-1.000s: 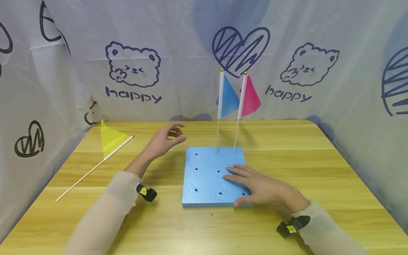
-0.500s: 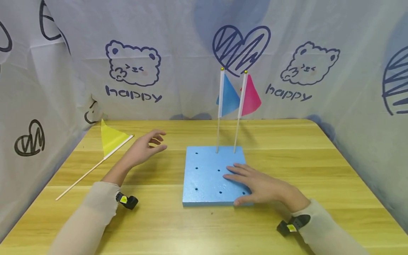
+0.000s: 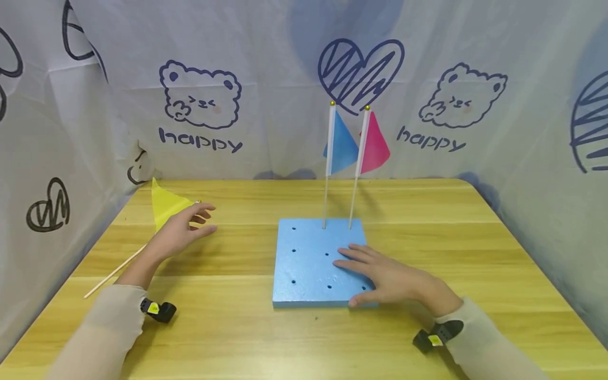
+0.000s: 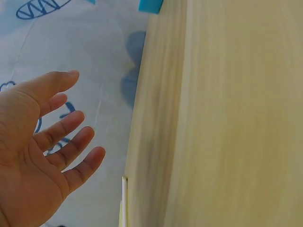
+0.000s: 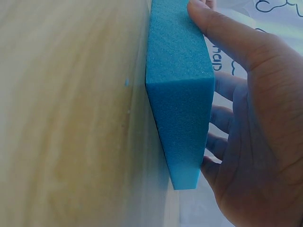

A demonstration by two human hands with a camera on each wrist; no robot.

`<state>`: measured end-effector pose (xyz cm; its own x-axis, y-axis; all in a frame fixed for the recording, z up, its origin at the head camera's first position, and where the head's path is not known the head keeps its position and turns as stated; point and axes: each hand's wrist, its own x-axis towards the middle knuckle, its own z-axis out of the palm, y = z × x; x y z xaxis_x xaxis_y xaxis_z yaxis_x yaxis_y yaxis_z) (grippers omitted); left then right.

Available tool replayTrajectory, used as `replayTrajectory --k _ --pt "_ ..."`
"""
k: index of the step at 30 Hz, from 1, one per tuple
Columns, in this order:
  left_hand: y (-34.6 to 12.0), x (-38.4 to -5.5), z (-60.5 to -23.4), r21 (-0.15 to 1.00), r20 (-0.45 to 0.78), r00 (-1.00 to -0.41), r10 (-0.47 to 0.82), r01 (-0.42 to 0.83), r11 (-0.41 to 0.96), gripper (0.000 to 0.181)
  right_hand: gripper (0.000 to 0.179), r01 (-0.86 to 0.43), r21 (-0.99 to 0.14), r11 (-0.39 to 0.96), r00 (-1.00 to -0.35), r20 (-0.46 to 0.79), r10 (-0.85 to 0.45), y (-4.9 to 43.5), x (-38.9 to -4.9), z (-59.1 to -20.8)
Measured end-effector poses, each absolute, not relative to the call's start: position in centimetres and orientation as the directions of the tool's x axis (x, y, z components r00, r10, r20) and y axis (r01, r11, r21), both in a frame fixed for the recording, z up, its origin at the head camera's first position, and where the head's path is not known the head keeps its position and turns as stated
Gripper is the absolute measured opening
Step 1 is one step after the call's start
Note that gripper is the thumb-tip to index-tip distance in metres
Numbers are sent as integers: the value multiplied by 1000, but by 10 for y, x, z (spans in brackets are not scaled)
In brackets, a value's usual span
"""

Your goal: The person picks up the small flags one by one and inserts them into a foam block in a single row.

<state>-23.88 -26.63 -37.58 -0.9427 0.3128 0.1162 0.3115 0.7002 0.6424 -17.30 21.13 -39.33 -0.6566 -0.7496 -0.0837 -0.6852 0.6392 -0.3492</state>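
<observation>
My left hand (image 3: 177, 232) hovers over the yellow flag (image 3: 163, 203) lying on the left of the table, hiding part of its stick. In the left wrist view the fingers of this hand (image 4: 35, 151) are spread and loosely bent with nothing in them, and the end of the white flag stick (image 4: 124, 203) shows beside it. My right hand (image 3: 391, 277) rests with extended fingers on the right side of a light blue foam board (image 3: 306, 269) with small holes. A blue flag (image 3: 342, 145) and a pink flag (image 3: 373, 148) stand upright in the board's back holes.
The wooden table (image 3: 247, 338) runs back to a white cloth (image 3: 280, 68) printed with bears and hearts, which also hangs at both sides. Each wrist wears a small black camera on a strap, such as the left one (image 3: 163, 312).
My left hand has moved left, away from the board, and now overlaps the yellow flag. The right hand and the board have stayed where they were.
</observation>
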Motion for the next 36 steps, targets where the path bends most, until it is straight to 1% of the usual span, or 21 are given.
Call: replayTrajectory --k 3,9,17,22,27,36 --pt "-277 -236 -377 619 125 -942 313 320 717 53 86 -681 -347 644 -662 -85 -745 212 -173 -394" --pt "-301 -230 -375 585 86 -951 298 290 757 52 85 -686 -350 638 -657 -79 -750 212 -173 -394" --pt "-334 -226 -377 496 59 -963 265 258 829 52 86 -675 -355 647 -663 -94 -743 212 -173 -392" --pt "-352 -222 -377 495 8 -970 241 214 842 56 85 -676 -364 640 -657 -96 -748 211 -174 -391" --pt "-369 -218 -378 501 -17 -972 235 195 843 58 85 -678 -365 638 -654 -95 -750 211 -173 -390" --pt "-388 -214 -387 512 -18 -970 243 200 835 58 85 -681 -358 639 -656 -89 -749 212 -173 -392"
